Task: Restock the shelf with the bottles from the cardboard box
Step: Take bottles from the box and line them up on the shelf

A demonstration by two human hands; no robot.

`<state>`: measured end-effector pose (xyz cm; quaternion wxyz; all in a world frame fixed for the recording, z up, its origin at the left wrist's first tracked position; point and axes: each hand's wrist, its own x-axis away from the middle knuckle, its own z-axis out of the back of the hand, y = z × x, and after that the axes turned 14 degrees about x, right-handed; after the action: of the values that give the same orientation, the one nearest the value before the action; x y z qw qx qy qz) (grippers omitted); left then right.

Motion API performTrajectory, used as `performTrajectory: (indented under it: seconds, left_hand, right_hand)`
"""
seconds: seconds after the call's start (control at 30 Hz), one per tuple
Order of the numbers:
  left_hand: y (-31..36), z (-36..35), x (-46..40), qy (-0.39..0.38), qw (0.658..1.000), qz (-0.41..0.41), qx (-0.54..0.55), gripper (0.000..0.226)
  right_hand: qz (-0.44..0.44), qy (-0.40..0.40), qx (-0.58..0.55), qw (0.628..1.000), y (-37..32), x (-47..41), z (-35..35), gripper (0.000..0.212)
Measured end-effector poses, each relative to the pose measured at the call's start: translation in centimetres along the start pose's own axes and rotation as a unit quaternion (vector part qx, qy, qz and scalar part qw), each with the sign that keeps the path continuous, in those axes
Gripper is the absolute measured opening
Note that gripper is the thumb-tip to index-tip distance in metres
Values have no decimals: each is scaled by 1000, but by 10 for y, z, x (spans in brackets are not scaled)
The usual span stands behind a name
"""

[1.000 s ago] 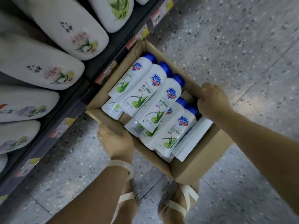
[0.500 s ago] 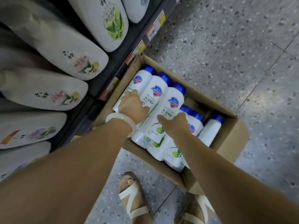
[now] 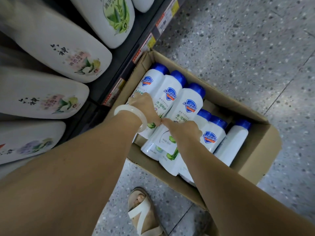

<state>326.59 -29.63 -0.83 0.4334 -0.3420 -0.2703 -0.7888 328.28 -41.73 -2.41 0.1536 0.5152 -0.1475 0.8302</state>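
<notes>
On the left the shelf (image 3: 119, 68) carries big white bottles (image 3: 56, 53) with flower labels lying out toward the aisle, price tags (image 3: 150, 41) clipped along its dark edge. Hard against it, on the speckled grey floor (image 3: 247, 48), sits the open cardboard box (image 3: 259, 150), and in it lie the blue-capped bottles (image 3: 170, 92), labels up, heaped side by side. The left hand (image 3: 144, 108) (a pale bangle (image 3: 133, 114) on the wrist) is down over the two bottles nearest the shelf, fingers curled onto them; how firm that grip is I cannot tell, since the fingertips are hidden. The right hand (image 3: 184, 132) reaches in just beside it, the two hands almost touching, its grip closing on a bottle in the middle of the heap. This looks like the pick-up step, nothing lifted yet. Next each hand needs a sure hold on one bottle, clear of its neighbours, then a swing left to the shelf. A sandalled foot (image 3: 143, 213) stands before the box.
</notes>
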Motion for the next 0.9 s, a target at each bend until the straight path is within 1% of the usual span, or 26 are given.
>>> performTrajectory:
  seconds: [0.1,0.17,0.23,0.27,0.3,0.33,0.37,0.43,0.47,0.53,0.6,0.63,0.7,0.73,0.8,0.83,0.87,0.9]
  left_hand:
    - [-2,3,-1,5,1000,0,25,85]
    - [-6,1,2,14,998,-4,54,83]
    - [-13,-1,6,19,991,4,135,77]
    - [-16,-2,10,18,983,15,183,74]
    - [-19,-1,13,16,974,29,222,72]
    - [-21,-1,17,14,966,42,254,71]
    - [-22,0,20,8,959,53,278,71]
    - [-24,-1,28,0,949,70,308,71]
    - [-24,-1,33,-4,944,77,322,70]
    - [-25,-1,45,-9,927,90,363,69]
    - [-21,3,61,-9,908,83,410,67]
    - [-18,6,69,-11,897,74,435,63]
    - [-8,16,88,-10,868,59,493,47]
    - [-2,23,99,-13,850,51,523,41]
    - [12,35,118,-21,819,35,572,37]
    - [18,45,131,-21,809,25,587,36]
    - [24,56,144,-22,801,13,598,36]
    - [32,68,158,-23,792,0,610,37]
  right_hand:
    - [-12,-18,37,999,-9,-2,3,77]
    - [-16,-32,32,999,-13,-2,5,75]
    - [3,-50,22,999,-14,-1,5,76]
    - [15,-64,4,998,-14,0,5,81]
    - [19,-82,-36,996,-12,1,5,84]
    - [14,-102,-83,991,-11,3,7,83]
    - [12,-124,-123,984,-8,5,9,76]
    - [17,-174,-160,972,-3,11,16,52]
    - [16,-192,-179,965,0,15,20,44]
    - [7,-202,-204,958,6,26,27,44]
    - [18,-181,-205,962,12,42,37,44]
    - [34,-159,-207,965,15,50,43,42]
    - [81,-103,-211,969,22,67,57,38]
    - [109,-79,-209,969,23,77,66,41]
    - [149,-40,-198,968,23,94,80,61]
    - [162,-20,-195,967,22,107,91,69]
    - [173,1,-194,966,20,120,103,72]
    - [184,19,-196,963,19,135,117,70]
